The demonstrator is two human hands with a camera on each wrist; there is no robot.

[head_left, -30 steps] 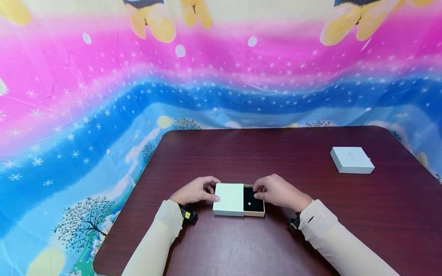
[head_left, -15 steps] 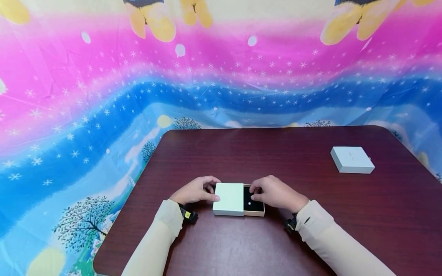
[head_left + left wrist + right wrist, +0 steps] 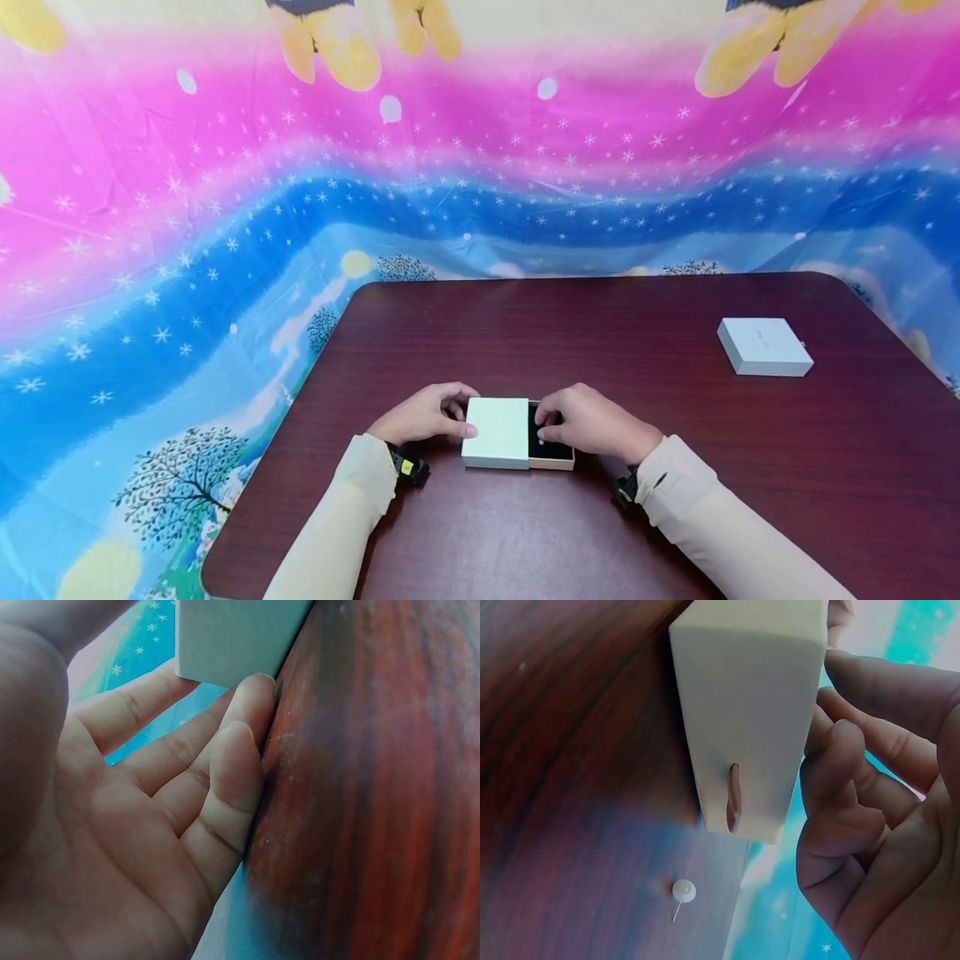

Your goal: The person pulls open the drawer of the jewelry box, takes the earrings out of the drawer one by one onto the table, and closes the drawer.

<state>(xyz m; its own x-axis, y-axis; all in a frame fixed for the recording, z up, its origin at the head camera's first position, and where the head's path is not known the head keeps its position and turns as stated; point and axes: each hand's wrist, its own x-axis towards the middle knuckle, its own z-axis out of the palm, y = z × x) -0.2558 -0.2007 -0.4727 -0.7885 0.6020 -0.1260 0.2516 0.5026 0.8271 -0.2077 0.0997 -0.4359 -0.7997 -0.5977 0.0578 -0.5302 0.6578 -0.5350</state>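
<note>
I have a pink and blue snowflake backdrop (image 3: 480, 150) across the upper part of my head feed, and in front of it the counter (image 3: 487, 333), dark red-brown with wood grain. Two cream sleeves (image 3: 341, 508) reach in from the near edge. The left hand (image 3: 431, 415) has a loose, bent grip, its thumb on the top of a pale box cover (image 3: 497, 429) and a finger at the far corner, holding it by its left end. The right hand (image 3: 596, 417) leans over from the other side; I read its grip as nearly closed, thumb and forefinger curled with their tips a little apart, but I cannot tell whether it has hold of anything. Between the hands the cover lies flat on the counter, with a black-lined tray (image 3: 552, 466) partly out on its right. A second white box (image 3: 765, 346) sits well apart, toward the far right. On my right wrist feed a small tan loop (image 3: 735, 797) stands out from the box end, and a pearl-headed pin (image 3: 683, 891) shows against the counter past it. A tiny pearl (image 3: 542, 442) rests on the black lining, just beside the right thumb tip
</note>
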